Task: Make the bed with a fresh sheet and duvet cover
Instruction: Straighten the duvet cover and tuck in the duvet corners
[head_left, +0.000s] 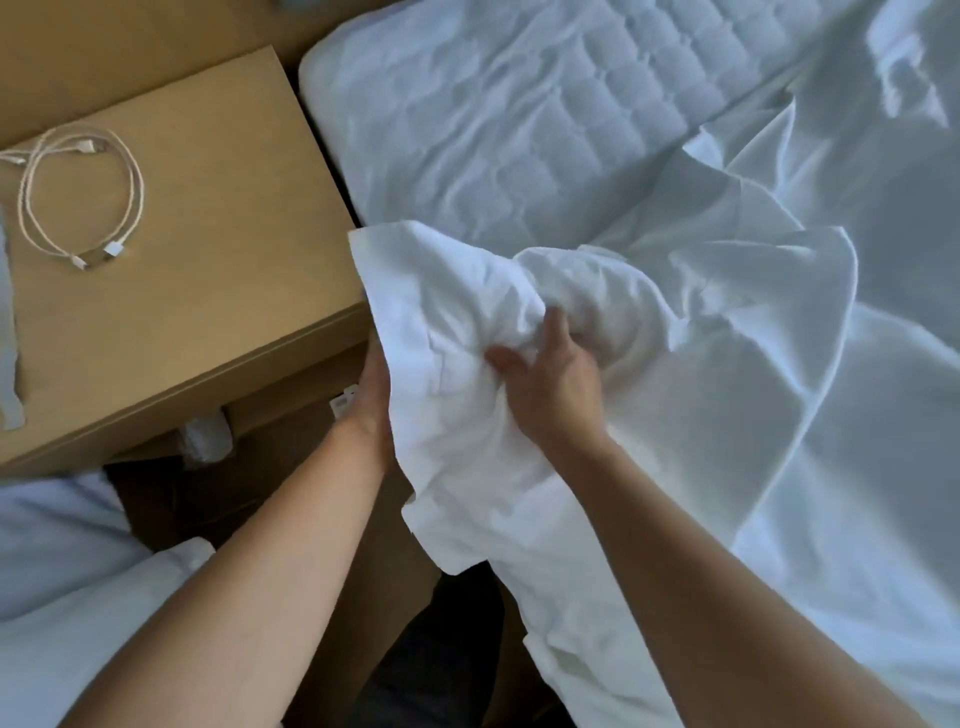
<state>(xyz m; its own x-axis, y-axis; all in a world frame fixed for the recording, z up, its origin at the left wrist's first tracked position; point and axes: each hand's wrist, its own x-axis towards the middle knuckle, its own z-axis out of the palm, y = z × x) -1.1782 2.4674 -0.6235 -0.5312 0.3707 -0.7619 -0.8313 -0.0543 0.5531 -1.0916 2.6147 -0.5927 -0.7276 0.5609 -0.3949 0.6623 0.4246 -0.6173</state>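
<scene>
A white sheet (727, 364) lies crumpled across the right side of the bed, its bunched corner lifted near the bed's left edge. My right hand (545, 374) grips that bunched corner from the front, fingers curled into the cloth. My left hand (371, 400) holds the sheet's left edge from underneath, mostly hidden behind the fabric. The quilted white mattress cover (493, 119) is bare at the top of the bed.
A wooden bedside table (208, 249) stands left of the bed, with coiled white cables (78, 192) on top. More white bedding (62, 571) lies at the lower left. The floor gap between table and bed is narrow.
</scene>
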